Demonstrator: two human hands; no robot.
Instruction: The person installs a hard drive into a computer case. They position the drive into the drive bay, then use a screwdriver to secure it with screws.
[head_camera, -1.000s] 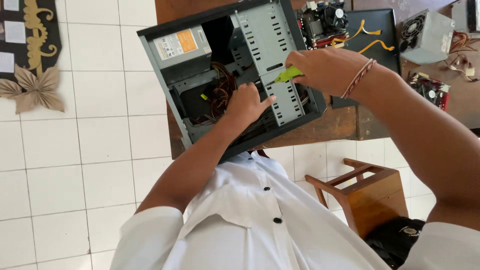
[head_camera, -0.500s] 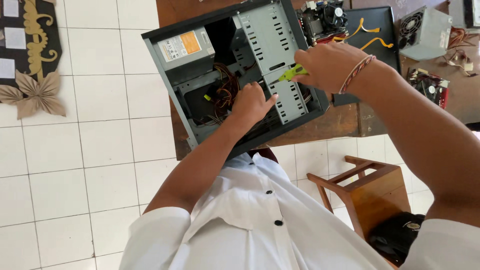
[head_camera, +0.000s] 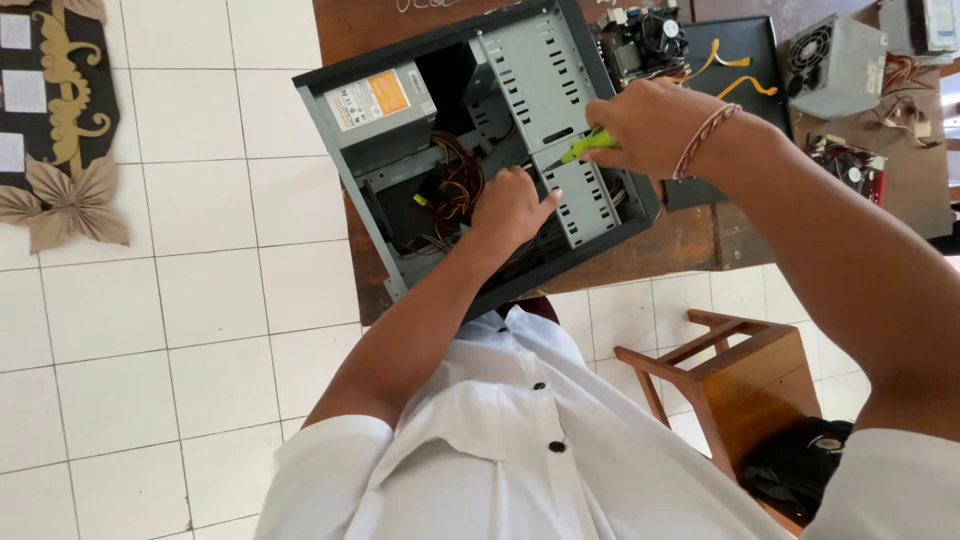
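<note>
An open grey computer case (head_camera: 372, 185) lies on its side on a wooden table (head_camera: 690, 245). My left hand (head_camera: 512, 205) reaches inside it, fingers closed near the orange and black cables (head_camera: 455, 185) and the perforated metal drive cage (head_camera: 540, 95); what it grips is hidden. My right hand (head_camera: 650, 125), with a striped bracelet at the wrist, is shut on a green-handled screwdriver (head_camera: 585, 146) whose tip points left at the drive cage. A power supply with an orange label (head_camera: 380, 100) sits in the case's far left corner.
On the table to the right lie a motherboard with a fan (head_camera: 640, 40), a black panel (head_camera: 745, 60), a loose grey power supply (head_camera: 835, 65) and a small circuit board (head_camera: 850, 165). A wooden chair (head_camera: 740, 375) stands below right on the white tiled floor (head_camera: 150, 330).
The view has shifted a little. My right hand with the screwdriver has stayed at the drive cage, and my left hand has curled slightly deeper among the cables.
</note>
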